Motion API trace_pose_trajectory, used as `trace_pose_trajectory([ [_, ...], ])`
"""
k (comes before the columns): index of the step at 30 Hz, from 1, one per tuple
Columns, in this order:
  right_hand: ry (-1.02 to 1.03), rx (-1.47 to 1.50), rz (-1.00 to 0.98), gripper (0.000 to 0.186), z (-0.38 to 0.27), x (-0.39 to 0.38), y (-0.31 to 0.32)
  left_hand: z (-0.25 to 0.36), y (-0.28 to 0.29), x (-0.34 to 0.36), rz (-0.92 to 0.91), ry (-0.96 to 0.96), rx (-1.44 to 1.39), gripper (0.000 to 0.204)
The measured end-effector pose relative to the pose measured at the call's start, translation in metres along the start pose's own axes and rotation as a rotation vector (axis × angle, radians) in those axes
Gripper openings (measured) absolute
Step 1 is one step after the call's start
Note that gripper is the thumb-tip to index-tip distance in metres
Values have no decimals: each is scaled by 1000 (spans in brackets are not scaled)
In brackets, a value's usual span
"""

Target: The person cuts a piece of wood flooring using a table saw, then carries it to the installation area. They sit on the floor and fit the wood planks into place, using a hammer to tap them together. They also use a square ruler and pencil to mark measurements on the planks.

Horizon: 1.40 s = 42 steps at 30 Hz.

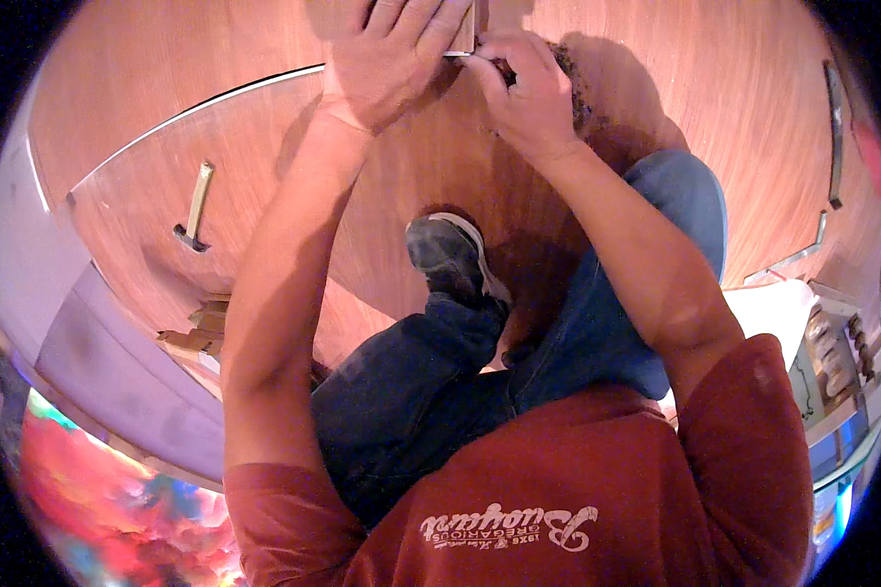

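- Uses two hands: lays the left hand (392,49) palm down over one wood piece (467,31), fingers stretched, some tips out of view; cannot tell a grip from a press.
- Curls the right hand (531,93), with thumb and forefinger at the piece's near corner; cannot tell a pinch from a touch.
- Has that wood piece between both hands, against the left.
- Counts one hammer (196,210), left of the left forearm, head toward the body.
- Counts one dark bar (835,137), far right of the right hand.
- Counts one clear shoe (448,256), below and between the hands.
- Works over reddish wood-grain boards (392,186), with one pale-edged seam (201,103) running left from the left wrist.
- Borders, far left of the left hand, on lilac floor (98,342) and a multicoloured panel (127,489); right of the right elbow, on a white sheet (768,318).
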State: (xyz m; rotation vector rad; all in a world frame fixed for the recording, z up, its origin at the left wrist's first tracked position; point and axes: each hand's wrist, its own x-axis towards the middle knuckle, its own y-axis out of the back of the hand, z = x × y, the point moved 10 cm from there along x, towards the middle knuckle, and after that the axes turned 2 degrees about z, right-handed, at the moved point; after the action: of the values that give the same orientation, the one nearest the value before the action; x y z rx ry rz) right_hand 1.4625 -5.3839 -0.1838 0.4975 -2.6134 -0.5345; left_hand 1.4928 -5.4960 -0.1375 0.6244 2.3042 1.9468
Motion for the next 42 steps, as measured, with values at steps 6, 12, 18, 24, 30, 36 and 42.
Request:
trace_pose_trajectory([
  [6,-101,28,-17,38,10,-3,-15,-8,-1,3,36,80,-104,52],
  [12,-226,84,-138,58,25,-7,-25,-7,-6,4,-20,90,-117,65],
  [18,-114,68,-180,48,14,3,-13,-36,-15,-16,-74,183,-285,94],
  [24,-88,41,-236,48,13,11,-7,-40,-17,-22,-174,237,-233,89],
  [30,-27,8,-293,46,9,20,-4,-37,-19,-31,-178,209,-236,86],
  [36,-12,-54,-291,56,6,24,-1,-37,-22,-25,-255,186,-200,90],
  [42,16,6,-205,58,-1,24,4,-34,-20,-24,-192,193,-235,91],
])
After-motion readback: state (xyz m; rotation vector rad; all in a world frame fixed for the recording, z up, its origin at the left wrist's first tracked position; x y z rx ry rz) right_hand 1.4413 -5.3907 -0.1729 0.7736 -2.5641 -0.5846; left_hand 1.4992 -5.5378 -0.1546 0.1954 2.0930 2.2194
